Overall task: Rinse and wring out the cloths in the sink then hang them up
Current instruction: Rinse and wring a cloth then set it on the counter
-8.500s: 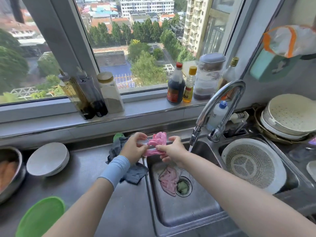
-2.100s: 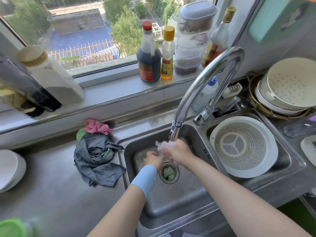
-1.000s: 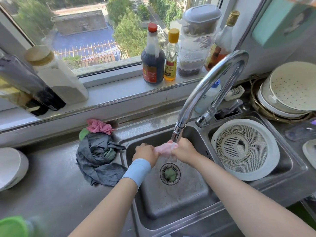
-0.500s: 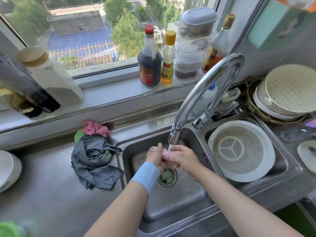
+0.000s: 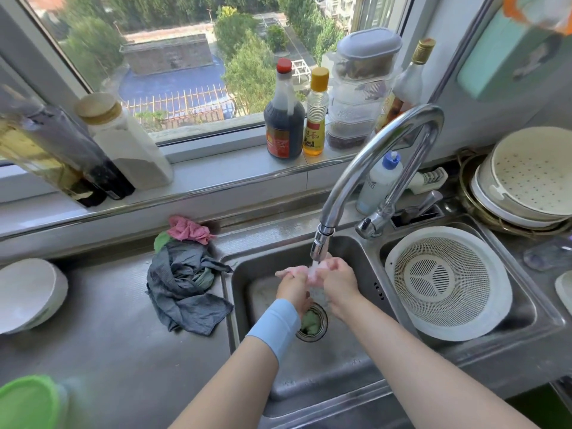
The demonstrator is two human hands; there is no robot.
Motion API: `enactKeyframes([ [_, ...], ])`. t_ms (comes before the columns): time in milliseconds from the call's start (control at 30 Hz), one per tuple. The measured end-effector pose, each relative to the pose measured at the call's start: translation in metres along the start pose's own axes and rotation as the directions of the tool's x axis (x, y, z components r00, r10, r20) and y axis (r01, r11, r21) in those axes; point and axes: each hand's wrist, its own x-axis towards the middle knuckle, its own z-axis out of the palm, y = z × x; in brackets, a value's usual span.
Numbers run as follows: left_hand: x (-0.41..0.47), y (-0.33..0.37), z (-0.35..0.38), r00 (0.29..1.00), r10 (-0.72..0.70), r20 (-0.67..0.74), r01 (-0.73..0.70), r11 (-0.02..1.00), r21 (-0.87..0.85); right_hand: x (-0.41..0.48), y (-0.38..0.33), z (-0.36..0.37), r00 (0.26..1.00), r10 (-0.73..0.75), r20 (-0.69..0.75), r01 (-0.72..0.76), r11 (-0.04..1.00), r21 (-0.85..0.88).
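Note:
Over the left basin of the steel sink (image 5: 309, 382) my left hand (image 5: 292, 287) and my right hand (image 5: 339, 281) both grip a small pale pink cloth (image 5: 289, 270), bunched between them. Water runs from the curved tap (image 5: 365, 168) straight onto the cloth and my fingers. On the counter left of the sink lies a heap of cloths: a dark grey one (image 5: 182, 289), a pink one (image 5: 188, 229) on top at the back, and a bit of green cloth (image 5: 161, 239) beside it.
A green lump sits in the drain (image 5: 311, 323). A white colander (image 5: 445, 281) fills the right basin. Stacked strainers and plates (image 5: 526, 174) stand at the right. Bottles (image 5: 284, 113) and jars line the window sill. A white bowl (image 5: 28, 294) and green lid (image 5: 28, 400) lie left.
My hands have kept rubbing the pink cloth under the running water, shifting slightly up toward the spout. The other pink cloth has lain on the counter heap since before 2 s ago.

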Motion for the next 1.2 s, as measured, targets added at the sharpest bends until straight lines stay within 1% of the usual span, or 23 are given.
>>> enactKeyframes([
  [100, 0.002, -0.002, 0.006, 0.996, -0.032, 0.081, 0.047, 0.983, -0.180, -0.004, 0.006, -0.008, 0.989, -0.066, 0.133, 0.090, 0.980, -0.179],
  [167, 0.001, 0.003, 0.011, 0.997, -0.020, 0.080, 0.037, 0.975, -0.217, -0.008, 0.008, -0.011, 0.986, -0.077, 0.151, 0.121, 0.943, -0.311],
  [233, 0.001, 0.003, 0.016, 1.000, 0.000, -0.001, 0.000, 0.994, -0.108, -0.010, 0.011, -0.018, 0.979, -0.073, 0.191, 0.143, 0.911, -0.387],
  [267, 0.001, 0.002, 0.019, 0.999, 0.009, -0.032, -0.012, 0.996, -0.085, -0.010, 0.010, -0.022, 0.975, -0.050, 0.214, 0.132, 0.914, -0.385],
  [333, -0.002, 0.000, 0.023, 0.997, 0.049, -0.059, -0.052, 0.998, -0.043, -0.009, 0.009, -0.032, 0.966, 0.024, 0.259, 0.088, 0.907, -0.411],
  [433, 0.000, 0.002, 0.028, 0.983, 0.155, -0.096, -0.137, 0.975, 0.176, -0.006, 0.004, -0.044, 0.945, 0.162, 0.285, 0.032, 0.820, -0.571],
  [467, 0.003, 0.003, 0.029, 0.979, 0.183, -0.086, -0.147, 0.936, 0.319, -0.005, 0.003, -0.045, 0.924, 0.227, 0.309, -0.006, 0.815, -0.579],
  [500, 0.005, 0.004, 0.030, 0.969, 0.225, -0.104, -0.162, 0.893, 0.420, -0.004, 0.003, -0.044, 0.902, 0.276, 0.332, -0.035, 0.814, -0.580],
  [533, 0.005, 0.002, 0.030, 0.956, 0.285, -0.069, -0.196, 0.795, 0.574, -0.002, 0.001, -0.042, 0.891, 0.297, 0.343, -0.049, 0.814, -0.578],
  [600, -0.006, 0.001, 0.029, 0.935, 0.355, -0.017, -0.247, 0.683, 0.687, 0.003, -0.007, -0.033, 0.916, 0.253, 0.312, -0.037, 0.827, -0.561],
  [633, -0.011, -0.001, 0.026, 0.921, 0.389, 0.000, -0.280, 0.662, 0.695, 0.006, -0.010, -0.028, 0.935, 0.203, 0.291, -0.010, 0.834, -0.551],
  [667, -0.015, 0.000, 0.024, 0.915, 0.404, -0.011, -0.293, 0.684, 0.668, 0.010, -0.012, -0.024, 0.946, 0.160, 0.282, 0.020, 0.840, -0.542],
  [733, -0.018, 0.000, 0.020, 0.888, 0.460, 0.018, -0.336, 0.620, 0.709, 0.015, -0.013, -0.015, 0.950, 0.103, 0.296, 0.064, 0.861, -0.504],
  [767, -0.018, 0.004, 0.018, 0.889, 0.457, 0.036, -0.342, 0.609, 0.715, 0.017, -0.012, -0.012, 0.950, 0.073, 0.303, 0.095, 0.859, -0.504],
  [833, -0.021, 0.012, 0.015, 0.916, 0.395, 0.070, -0.345, 0.685, 0.642, 0.020, -0.011, -0.008, 0.953, 0.014, 0.301, 0.159, 0.826, -0.541],
  [867, -0.021, 0.015, 0.015, 0.936, 0.344, 0.079, -0.327, 0.761, 0.561, 0.021, -0.010, -0.006, 0.957, -0.009, 0.289, 0.168, 0.829, -0.533],
  [933, -0.018, 0.018, 0.016, 0.977, 0.201, 0.075, -0.214, 0.935, 0.282, 0.021, -0.009, -0.004, 0.956, -0.046, 0.291, 0.188, 0.855, -0.484],
  [967, -0.017, 0.019, 0.017, 0.983, 0.169, 0.075, -0.180, 0.967, 0.181, 0.020, -0.008, -0.003, 0.946, -0.057, 0.320, 0.212, 0.855, -0.474],
  [1000, -0.015, 0.017, 0.017, 0.983, 0.172, 0.069, -0.178, 0.978, 0.108, 0.020, -0.007, -0.003, 0.928, -0.072, 0.365, 0.253, 0.842, -0.476],
  [1067, -0.011, 0.011, 0.013, 0.981, 0.193, 0.018, -0.194, 0.979, 0.065, 0.020, -0.007, -0.007, 0.898, -0.077, 0.434, 0.296, 0.835, -0.464],
  [1133, -0.006, 0.007, 0.009, 0.976, 0.215, -0.016, -0.212, 0.970, 0.118, 0.024, -0.008, -0.018, 0.879, -0.061, 0.473, 0.299, 0.842, -0.449],
  [1167, -0.004, 0.008, 0.009, 0.973, 0.230, -0.032, -0.223, 0.963, 0.151, 0.027, -0.008, -0.025, 0.862, -0.050, 0.504, 0.328, 0.813, -0.481],
  [1200, -0.003, 0.007, 0.009, 0.969, 0.240, -0.065, -0.227, 0.961, 0.160, 0.030, -0.008, -0.032, 0.839, -0.020, 0.543, 0.367, 0.758, -0.539],
])
